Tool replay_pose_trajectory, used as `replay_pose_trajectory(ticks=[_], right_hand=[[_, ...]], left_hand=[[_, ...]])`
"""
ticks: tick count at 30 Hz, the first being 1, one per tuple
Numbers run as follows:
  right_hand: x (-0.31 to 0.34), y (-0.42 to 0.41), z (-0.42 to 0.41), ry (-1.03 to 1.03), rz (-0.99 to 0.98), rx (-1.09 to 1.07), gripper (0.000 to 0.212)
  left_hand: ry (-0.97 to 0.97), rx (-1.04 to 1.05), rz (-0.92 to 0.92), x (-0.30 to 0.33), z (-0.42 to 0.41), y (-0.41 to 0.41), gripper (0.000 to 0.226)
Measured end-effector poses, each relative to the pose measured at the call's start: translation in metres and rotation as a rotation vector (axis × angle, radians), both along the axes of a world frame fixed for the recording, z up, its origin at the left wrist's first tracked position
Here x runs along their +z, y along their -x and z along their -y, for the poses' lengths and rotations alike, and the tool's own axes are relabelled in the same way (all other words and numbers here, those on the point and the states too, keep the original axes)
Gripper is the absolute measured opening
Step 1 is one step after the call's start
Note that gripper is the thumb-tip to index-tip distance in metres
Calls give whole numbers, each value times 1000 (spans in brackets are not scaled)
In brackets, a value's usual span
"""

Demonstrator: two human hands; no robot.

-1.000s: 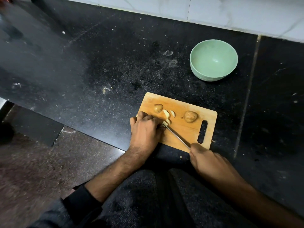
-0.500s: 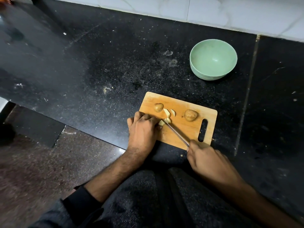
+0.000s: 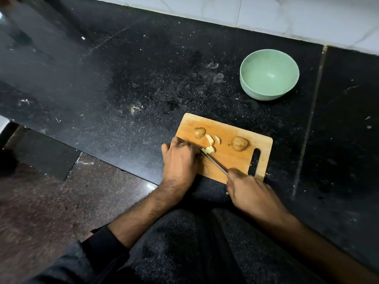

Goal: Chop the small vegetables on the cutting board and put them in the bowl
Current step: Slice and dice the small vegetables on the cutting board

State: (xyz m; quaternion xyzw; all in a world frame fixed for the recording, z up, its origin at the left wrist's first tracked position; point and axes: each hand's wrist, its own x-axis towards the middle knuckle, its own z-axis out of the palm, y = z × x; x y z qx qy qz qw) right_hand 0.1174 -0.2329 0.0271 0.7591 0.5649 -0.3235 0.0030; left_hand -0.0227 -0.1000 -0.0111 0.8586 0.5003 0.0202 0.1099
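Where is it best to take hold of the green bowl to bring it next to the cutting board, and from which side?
Probably the near rim of the round pale green bowl, reached from the side of the wooden cutting board. It stands upright, open and empty, with no handle, so a thumb inside and fingers outside the wall would pinch it. Nothing stands between it and the board.
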Motion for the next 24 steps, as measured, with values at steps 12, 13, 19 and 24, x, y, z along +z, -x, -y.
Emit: replay_pose_trajectory(ticks=[12,13,19,24], right_hand=[[12,-25,31,53,6,-9,14],[13,-25,32,53,-2,-19,16],[14,-24,35,61,-18,-75,19],[10,-31,32,4,18,-161,21]], left_hand=[[-1,-31,12,1,-1,-2,17],[4,-40,15,2,-1,-3,17],[64,-45,20,7,-2,-15,38],[79,-125,16,8,0,-26,31]])
